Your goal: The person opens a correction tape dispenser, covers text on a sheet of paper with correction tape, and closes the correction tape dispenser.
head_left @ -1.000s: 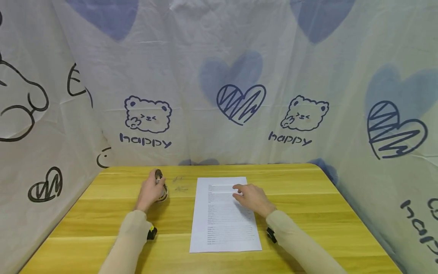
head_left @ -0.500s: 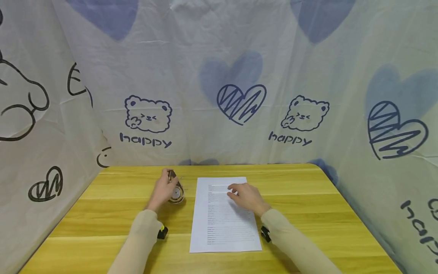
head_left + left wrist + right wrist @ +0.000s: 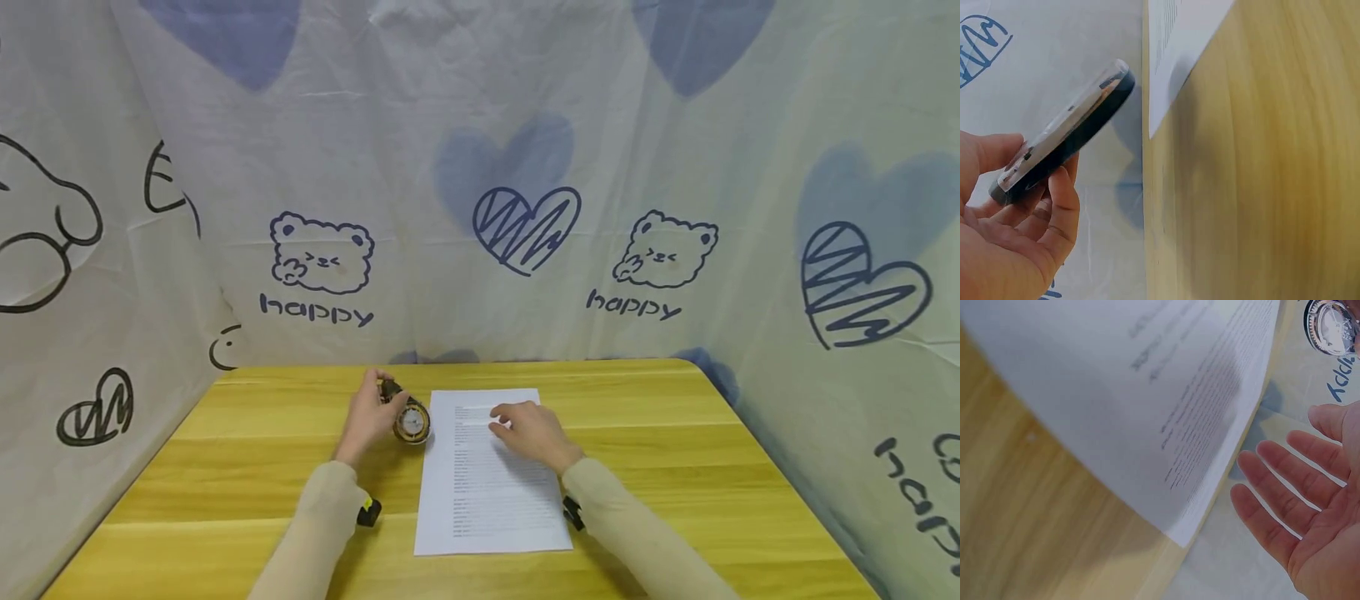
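Observation:
My left hand point(image 3: 367, 422) holds a dark, teardrop-shaped compass point(image 3: 412, 424) with a round dial, between thumb and fingers at its narrow end. In the left wrist view the compass point(image 3: 1066, 139) is tilted and raised above the table, its clear face up. Its round end is close to the left edge of a printed sheet of paper point(image 3: 438, 525). My right hand point(image 3: 534, 433) hovers over the upper right of the sheet. In the right wrist view its fingers point(image 3: 1275, 481) are spread and loosely bent, with nothing held.
The yellow wood-grain table point(image 3: 675, 467) extends on both sides of the sheet. A white cloth point(image 3: 427, 275) with blue hearts, bears and lettering hangs behind and beside it.
The left hand has carried the compass rightward to the sheet's edge, and its dial has turned into view. The right hand has shifted slightly left over the paper.

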Demonstrator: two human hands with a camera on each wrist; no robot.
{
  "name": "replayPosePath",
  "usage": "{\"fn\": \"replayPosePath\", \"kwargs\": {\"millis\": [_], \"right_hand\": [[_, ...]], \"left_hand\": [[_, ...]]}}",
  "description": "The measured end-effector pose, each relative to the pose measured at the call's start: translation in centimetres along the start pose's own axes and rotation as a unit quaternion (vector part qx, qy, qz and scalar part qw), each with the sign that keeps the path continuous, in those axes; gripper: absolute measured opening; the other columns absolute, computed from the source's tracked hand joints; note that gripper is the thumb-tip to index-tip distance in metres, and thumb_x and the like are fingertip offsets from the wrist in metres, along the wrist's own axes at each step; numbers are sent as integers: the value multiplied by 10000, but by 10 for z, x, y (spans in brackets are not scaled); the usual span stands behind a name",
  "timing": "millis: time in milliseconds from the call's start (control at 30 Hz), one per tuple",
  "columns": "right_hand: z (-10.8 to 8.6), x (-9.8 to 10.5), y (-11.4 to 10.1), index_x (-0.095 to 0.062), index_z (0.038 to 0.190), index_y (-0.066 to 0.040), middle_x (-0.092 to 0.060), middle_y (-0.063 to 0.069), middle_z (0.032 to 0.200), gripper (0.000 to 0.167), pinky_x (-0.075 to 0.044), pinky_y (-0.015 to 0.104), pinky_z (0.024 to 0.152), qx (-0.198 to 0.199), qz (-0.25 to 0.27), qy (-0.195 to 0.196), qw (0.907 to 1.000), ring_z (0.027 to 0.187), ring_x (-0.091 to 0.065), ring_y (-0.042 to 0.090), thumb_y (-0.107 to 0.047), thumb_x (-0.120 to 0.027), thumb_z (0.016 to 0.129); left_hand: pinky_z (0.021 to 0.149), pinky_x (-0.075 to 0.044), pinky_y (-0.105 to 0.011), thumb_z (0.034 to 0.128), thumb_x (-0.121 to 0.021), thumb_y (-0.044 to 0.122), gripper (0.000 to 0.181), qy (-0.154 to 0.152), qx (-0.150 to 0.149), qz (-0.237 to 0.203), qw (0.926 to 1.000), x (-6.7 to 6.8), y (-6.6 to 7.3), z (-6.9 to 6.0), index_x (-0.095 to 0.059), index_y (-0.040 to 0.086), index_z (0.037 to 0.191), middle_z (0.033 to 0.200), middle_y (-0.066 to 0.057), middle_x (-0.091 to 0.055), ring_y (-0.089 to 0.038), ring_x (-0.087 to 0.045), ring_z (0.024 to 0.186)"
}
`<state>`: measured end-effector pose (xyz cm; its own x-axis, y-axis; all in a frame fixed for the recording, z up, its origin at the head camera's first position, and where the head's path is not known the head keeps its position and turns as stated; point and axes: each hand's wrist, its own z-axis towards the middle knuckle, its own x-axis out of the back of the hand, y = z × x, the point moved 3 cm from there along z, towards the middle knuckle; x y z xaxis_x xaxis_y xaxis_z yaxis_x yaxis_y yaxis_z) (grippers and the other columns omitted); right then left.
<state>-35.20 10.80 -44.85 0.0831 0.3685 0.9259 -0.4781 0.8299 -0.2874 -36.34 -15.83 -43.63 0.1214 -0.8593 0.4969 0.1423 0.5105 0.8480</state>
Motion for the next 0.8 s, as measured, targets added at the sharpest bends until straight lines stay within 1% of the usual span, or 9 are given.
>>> {"fn": "replayPosePath", "kwargs": {"millis": [100,167,233,367,467,600,733,800], "right_hand": [[0,-1,-3,-719,1150,-117,-748,20,991,273,-531,297,648,-31,179,2,9998,809,-686,150,-291,-628,961],[1,-1,-5,-716,1158,-115,-748,17,988,277,-531,302,659,-42,300,4,9995,813,-685,152,-289,-621,964],[2,-2,-6,-714,1157,-113,-749,18,982,275,-540,319,674,19,318,18,9995,829,-690,162,-283,-619,963],[4,-3,-12,-699,1178,-108,-752,29,990,294,-560,369,721,123,386,16,9992,872,-703,192,-292,-612,966],[5,-4,-16,-669,1230,-117,-751,43,1011,331,-566,387,760,119,572,-9,9983,893,-709,204,-319,-594,979],[8,-4,-20,-604,1324,-125,-742,75,1064,403,-566,400,811,24,897,-102,9959,927,-713,220,-354,-566,994],[9,-3,-22,-546,1383,-99,-722,113,1129,459,-566,410,838,-48,1261,-199,9918,953,-713,241,-363,-544,1007],[9,-3,-22,-528,1398,-86,-714,124,1149,473,-570,404,829,-91,1435,-237,9893,953,-715,248,-360,-536,1012]], "left_hand": [[850,-543,-399,966,-624,190,333,96,-182,-36,9998,-4,2,0,-555,67,1268,1171,-205,-636,-302,-630,1037],[862,-532,-408,953,-645,182,309,133,-297,-48,9995,-7,4,0,-611,80,1243,1166,-184,-650,-292,-628,1023],[847,-532,-403,937,-668,168,290,164,-378,-74,9991,-10,7,0,-647,85,1215,1155,-176,-662,-278,-631,993],[799,-526,-347,904,-717,171,238,180,-257,-246,9992,-18,12,-2,-694,108,1132,1095,-135,-689,-242,-627,927],[760,-516,-302,893,-733,175,199,185,-191,-405,9988,-24,16,-3,-716,116,1082,1056,-108,-702,-215,-628,885],[709,-501,-270,889,-735,164,161,196,-257,-536,9980,-31,19,-4,-733,105,1040,1006,-97,-707,-188,-617,825],[681,-501,-258,893,-732,167,172,80,-293,-822,9962,-37,22,-4,-734,78,1040,968,-91,-709,-150,-605,784],[668,-531,-292,897,-727,165,186,-22,-286,-1064,9939,-39,23,-4,-731,63,1052,952,-100,-711,-144,-605,750]]}}
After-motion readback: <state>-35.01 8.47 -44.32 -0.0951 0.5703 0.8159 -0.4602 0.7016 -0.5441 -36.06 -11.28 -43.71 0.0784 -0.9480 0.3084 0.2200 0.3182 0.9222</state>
